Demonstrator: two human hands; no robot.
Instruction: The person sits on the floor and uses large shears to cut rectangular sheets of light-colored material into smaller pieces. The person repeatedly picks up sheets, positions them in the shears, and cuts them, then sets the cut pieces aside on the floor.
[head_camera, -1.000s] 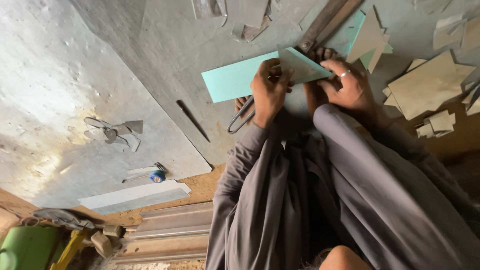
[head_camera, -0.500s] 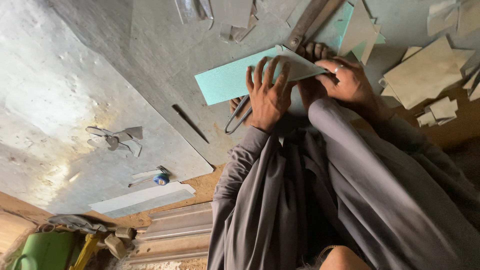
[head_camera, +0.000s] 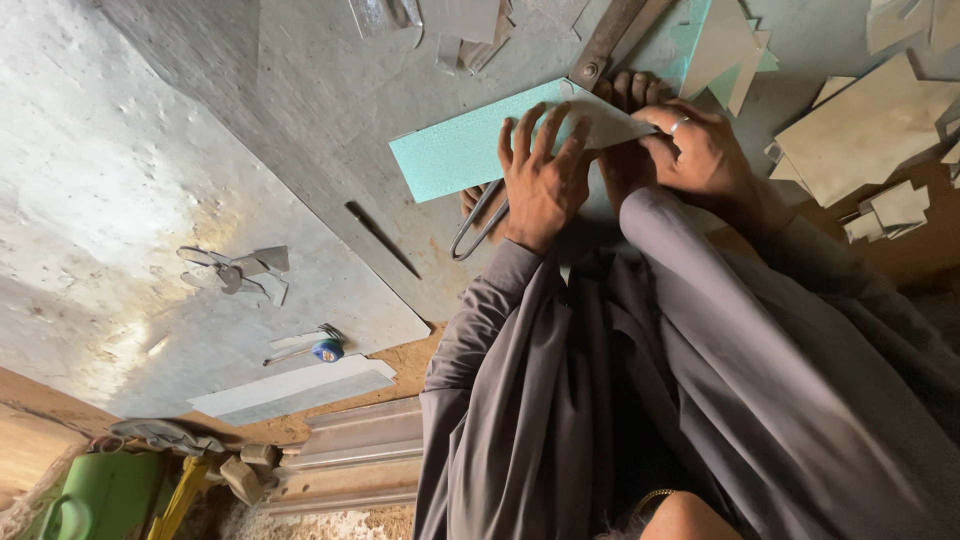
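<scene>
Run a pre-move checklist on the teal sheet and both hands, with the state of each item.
1. Left hand flat on the teal sheet, fingers spread: ok.
2. Right hand at the sheet's right end, fingers on its edge: ok.
3. Sheet lying flat on the grey metal work surface: ok, as far as the visible part shows.
4. Shears within reach: ok, their looped handles show just under the left hand.
5. Blade position against the sheet: cannot tell, the hands hide it.
6. Offcuts to the right lie apart from the sheet: ok.

A grey metal sheet (head_camera: 300, 120) carries a teal strip (head_camera: 460, 150), tin snips (head_camera: 235, 272) and offcuts (head_camera: 860, 130).
</scene>
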